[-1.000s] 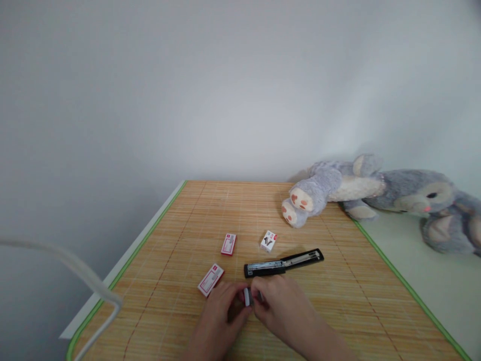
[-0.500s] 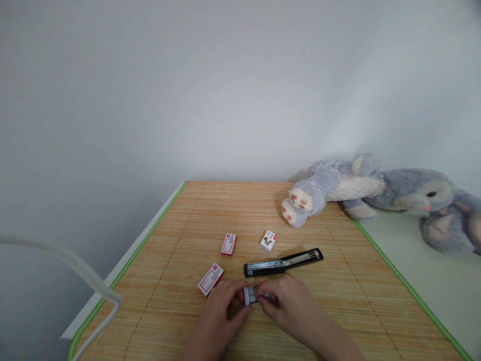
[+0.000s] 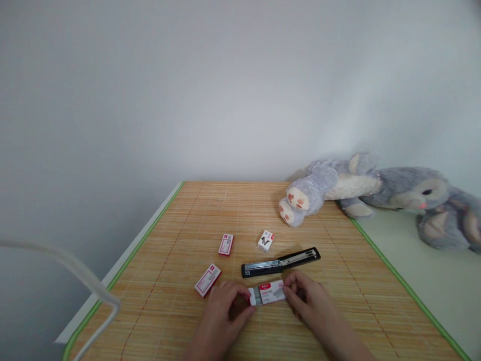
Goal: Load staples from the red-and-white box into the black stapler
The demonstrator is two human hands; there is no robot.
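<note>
Nearest: slim white cable, bent, hangs across L edge of worktop, whose top is tan slatted bamboo w/ green border. Near side of worktop, approx. mid-width: both hands, busy on one item. L hand grasps L end of it, thumb + index curled round the tip; R hand pinches R end btwn thumb & fingers. The item: small oblong white cardboard sleeve box w/ red print, lying crosswise btwn the hands, near side of worktop, well in from L & R edges. Its grey inner tray sticks out of sleeve on L; contents too small to tell.

Just beyond L hand, toward L edge: white oblong cardboard box w/ red trim, lying flat, angled; can't tell if knuckles touch it. Just beyond the held box, apart from it: long black stapler w/ silvery metal channel, opened out nearly flat, R end angled toward far R corner.

Further on, approx. mid-depth: smaller white box w/ red edges, L of centre; and white box w/ dark stapler picture, R of it, both flat & apart.

Far R corner: grey-and-cream plush rabbit on its side, feet on worktop, head past R edge over pale surface. Behind far edge: plain pale wall.
</note>
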